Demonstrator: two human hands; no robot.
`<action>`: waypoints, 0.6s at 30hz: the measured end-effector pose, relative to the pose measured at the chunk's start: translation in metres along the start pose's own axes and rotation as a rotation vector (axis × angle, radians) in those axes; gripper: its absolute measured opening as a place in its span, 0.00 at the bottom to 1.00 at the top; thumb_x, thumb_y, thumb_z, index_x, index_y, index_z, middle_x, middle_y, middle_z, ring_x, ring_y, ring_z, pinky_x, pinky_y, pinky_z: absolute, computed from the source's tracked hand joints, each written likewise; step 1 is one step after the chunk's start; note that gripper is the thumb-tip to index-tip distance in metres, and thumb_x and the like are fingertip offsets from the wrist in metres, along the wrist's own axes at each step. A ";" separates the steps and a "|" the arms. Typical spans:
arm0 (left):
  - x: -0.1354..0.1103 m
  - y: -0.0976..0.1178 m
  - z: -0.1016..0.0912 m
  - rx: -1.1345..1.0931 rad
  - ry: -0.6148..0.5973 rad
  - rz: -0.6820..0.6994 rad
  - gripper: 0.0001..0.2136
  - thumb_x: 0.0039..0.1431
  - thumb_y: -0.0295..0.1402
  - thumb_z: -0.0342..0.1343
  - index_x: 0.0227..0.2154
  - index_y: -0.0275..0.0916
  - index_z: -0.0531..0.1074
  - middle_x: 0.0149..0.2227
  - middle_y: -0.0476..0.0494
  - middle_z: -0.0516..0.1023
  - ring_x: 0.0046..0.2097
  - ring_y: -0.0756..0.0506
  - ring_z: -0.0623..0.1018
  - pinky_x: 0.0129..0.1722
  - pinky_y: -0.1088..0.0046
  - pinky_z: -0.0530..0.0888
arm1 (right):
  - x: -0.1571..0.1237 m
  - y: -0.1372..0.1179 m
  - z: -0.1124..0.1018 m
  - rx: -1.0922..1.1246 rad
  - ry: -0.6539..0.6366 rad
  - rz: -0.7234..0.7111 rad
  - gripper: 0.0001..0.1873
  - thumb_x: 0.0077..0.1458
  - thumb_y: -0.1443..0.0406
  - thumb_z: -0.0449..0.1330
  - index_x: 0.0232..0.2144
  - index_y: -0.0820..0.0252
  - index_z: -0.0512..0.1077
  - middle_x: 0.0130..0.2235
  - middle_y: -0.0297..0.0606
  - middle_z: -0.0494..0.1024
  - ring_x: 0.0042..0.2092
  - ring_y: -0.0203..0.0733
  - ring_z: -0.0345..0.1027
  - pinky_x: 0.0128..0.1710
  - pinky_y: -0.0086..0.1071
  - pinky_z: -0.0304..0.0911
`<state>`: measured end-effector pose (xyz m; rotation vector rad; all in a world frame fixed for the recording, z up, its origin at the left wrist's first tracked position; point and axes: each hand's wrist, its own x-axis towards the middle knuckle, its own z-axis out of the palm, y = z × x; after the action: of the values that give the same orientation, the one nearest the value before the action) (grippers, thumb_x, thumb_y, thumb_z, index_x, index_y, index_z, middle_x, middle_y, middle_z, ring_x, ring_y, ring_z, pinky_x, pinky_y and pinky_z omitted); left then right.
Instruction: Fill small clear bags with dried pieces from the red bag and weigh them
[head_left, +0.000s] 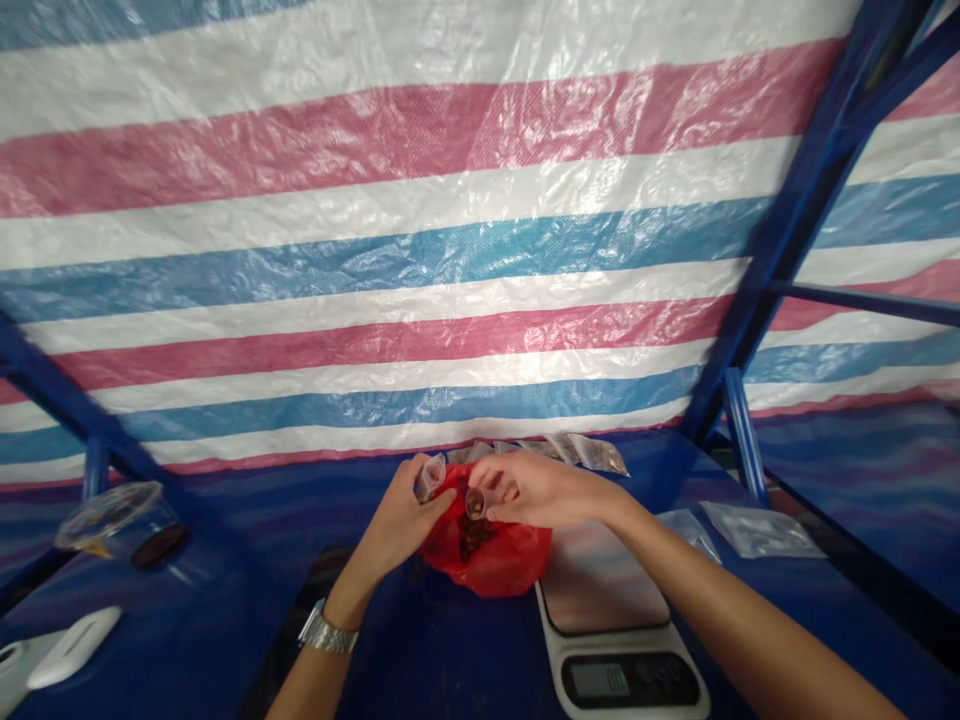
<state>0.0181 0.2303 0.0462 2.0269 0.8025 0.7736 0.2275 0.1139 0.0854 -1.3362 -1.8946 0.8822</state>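
Observation:
My left hand pinches a small clear plastic pouch held upright over a red plastic bag. My right hand grips a small clear cup tipped toward the pouch, just to its right. The red bag lies open on the blue table and holds dark bits. A metal watch sits on my left wrist.
A white digital kitchen scale sits right of the red bag. Several filled small pouches lie behind it along the striped tarp. Empty clear pouches lie at right. A clear plastic tub and a white device are at left. Blue steel frame posts stand at both sides.

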 end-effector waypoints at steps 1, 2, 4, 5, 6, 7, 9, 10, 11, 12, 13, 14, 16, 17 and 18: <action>0.000 -0.001 0.002 0.031 0.004 0.029 0.10 0.57 0.40 0.63 0.33 0.39 0.71 0.34 0.49 0.73 0.36 0.46 0.72 0.38 0.70 0.70 | -0.001 -0.005 -0.003 0.039 0.015 -0.001 0.14 0.58 0.68 0.63 0.48 0.58 0.74 0.42 0.37 0.82 0.42 0.41 0.77 0.41 0.31 0.71; 0.000 -0.001 0.004 0.062 -0.001 0.063 0.10 0.59 0.40 0.61 0.33 0.39 0.71 0.35 0.49 0.73 0.37 0.46 0.72 0.39 0.70 0.70 | -0.002 -0.011 -0.005 0.062 0.039 -0.005 0.14 0.60 0.67 0.63 0.49 0.57 0.74 0.43 0.38 0.82 0.43 0.41 0.77 0.42 0.32 0.72; -0.001 0.000 0.008 0.121 0.008 0.141 0.08 0.62 0.39 0.59 0.33 0.40 0.71 0.37 0.47 0.72 0.39 0.45 0.72 0.41 0.69 0.70 | -0.003 -0.021 -0.006 0.054 0.120 -0.028 0.16 0.62 0.66 0.62 0.52 0.57 0.74 0.46 0.39 0.82 0.44 0.41 0.77 0.43 0.33 0.73; -0.002 0.002 0.010 0.147 0.019 0.178 0.07 0.63 0.38 0.58 0.34 0.40 0.72 0.38 0.47 0.73 0.41 0.44 0.73 0.44 0.68 0.70 | -0.003 -0.025 -0.006 0.015 0.169 -0.047 0.16 0.62 0.66 0.61 0.53 0.56 0.74 0.48 0.40 0.81 0.45 0.41 0.77 0.45 0.34 0.73; -0.003 0.005 0.012 0.170 0.031 0.207 0.06 0.64 0.37 0.57 0.34 0.41 0.72 0.39 0.46 0.73 0.42 0.44 0.73 0.46 0.66 0.70 | -0.003 -0.028 -0.004 -0.042 0.218 -0.072 0.17 0.62 0.67 0.62 0.54 0.55 0.75 0.50 0.40 0.80 0.46 0.41 0.76 0.47 0.36 0.73; -0.004 0.007 0.013 0.187 0.042 0.228 0.05 0.64 0.36 0.57 0.34 0.41 0.72 0.39 0.45 0.74 0.44 0.43 0.73 0.47 0.65 0.70 | -0.002 -0.031 -0.002 -0.109 0.255 -0.103 0.18 0.63 0.67 0.62 0.54 0.54 0.75 0.51 0.40 0.79 0.48 0.42 0.76 0.50 0.37 0.72; -0.006 0.013 0.017 0.209 0.060 0.239 0.04 0.63 0.34 0.58 0.35 0.41 0.72 0.40 0.44 0.74 0.45 0.42 0.74 0.48 0.64 0.70 | -0.001 -0.034 0.004 -0.228 0.276 -0.162 0.18 0.64 0.69 0.61 0.55 0.51 0.76 0.51 0.40 0.78 0.51 0.43 0.74 0.56 0.39 0.69; -0.007 0.015 0.018 0.212 0.067 0.236 0.04 0.63 0.34 0.58 0.37 0.41 0.72 0.40 0.44 0.75 0.45 0.42 0.74 0.47 0.64 0.70 | 0.000 -0.034 0.006 -0.270 0.273 -0.186 0.19 0.64 0.70 0.60 0.55 0.50 0.76 0.51 0.39 0.77 0.52 0.43 0.73 0.57 0.40 0.68; -0.008 0.016 0.020 0.209 0.072 0.233 0.05 0.63 0.35 0.59 0.38 0.40 0.72 0.41 0.43 0.76 0.44 0.41 0.74 0.47 0.64 0.70 | 0.001 -0.034 0.009 -0.298 0.268 -0.202 0.21 0.65 0.71 0.59 0.56 0.48 0.76 0.51 0.39 0.76 0.53 0.43 0.73 0.59 0.40 0.67; -0.009 0.016 0.021 0.201 0.076 0.232 0.07 0.62 0.35 0.60 0.41 0.40 0.73 0.42 0.43 0.77 0.44 0.41 0.75 0.46 0.63 0.70 | 0.001 -0.033 0.011 -0.314 0.266 -0.214 0.23 0.65 0.72 0.58 0.58 0.47 0.74 0.52 0.39 0.76 0.54 0.43 0.72 0.59 0.40 0.67; -0.009 0.016 0.023 0.189 0.080 0.232 0.09 0.62 0.36 0.60 0.43 0.40 0.73 0.43 0.42 0.77 0.45 0.41 0.75 0.47 0.63 0.71 | 0.002 -0.033 0.013 -0.324 0.273 -0.222 0.26 0.64 0.73 0.58 0.60 0.46 0.73 0.53 0.39 0.75 0.55 0.43 0.72 0.60 0.40 0.67; -0.009 0.015 0.024 0.176 0.086 0.232 0.11 0.62 0.35 0.61 0.45 0.41 0.73 0.44 0.42 0.78 0.45 0.40 0.76 0.47 0.62 0.71 | 0.003 -0.032 0.015 -0.331 0.285 -0.229 0.28 0.64 0.74 0.57 0.62 0.46 0.71 0.55 0.38 0.74 0.56 0.43 0.71 0.61 0.40 0.66; -0.009 0.013 0.025 0.155 0.102 0.226 0.13 0.61 0.34 0.61 0.48 0.41 0.73 0.46 0.42 0.79 0.46 0.40 0.76 0.48 0.62 0.71 | 0.004 -0.030 0.018 -0.338 0.306 -0.243 0.31 0.63 0.76 0.55 0.63 0.45 0.69 0.58 0.38 0.73 0.58 0.43 0.70 0.62 0.40 0.66; -0.009 0.012 0.026 0.150 0.109 0.219 0.12 0.61 0.34 0.61 0.47 0.41 0.73 0.45 0.42 0.79 0.46 0.40 0.76 0.48 0.62 0.71 | 0.005 -0.029 0.019 -0.339 0.309 -0.249 0.31 0.63 0.77 0.55 0.63 0.45 0.69 0.59 0.37 0.73 0.59 0.43 0.70 0.63 0.40 0.65; -0.008 0.010 0.026 0.146 0.113 0.213 0.11 0.61 0.34 0.61 0.46 0.40 0.73 0.45 0.42 0.79 0.46 0.40 0.76 0.48 0.62 0.71 | 0.005 -0.028 0.021 -0.341 0.307 -0.254 0.30 0.63 0.77 0.54 0.62 0.45 0.70 0.59 0.37 0.73 0.59 0.43 0.70 0.63 0.41 0.65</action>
<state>0.0349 0.2076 0.0405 2.2409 0.7323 0.9819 0.1948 0.1085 0.0975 -1.2959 -1.9647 0.2171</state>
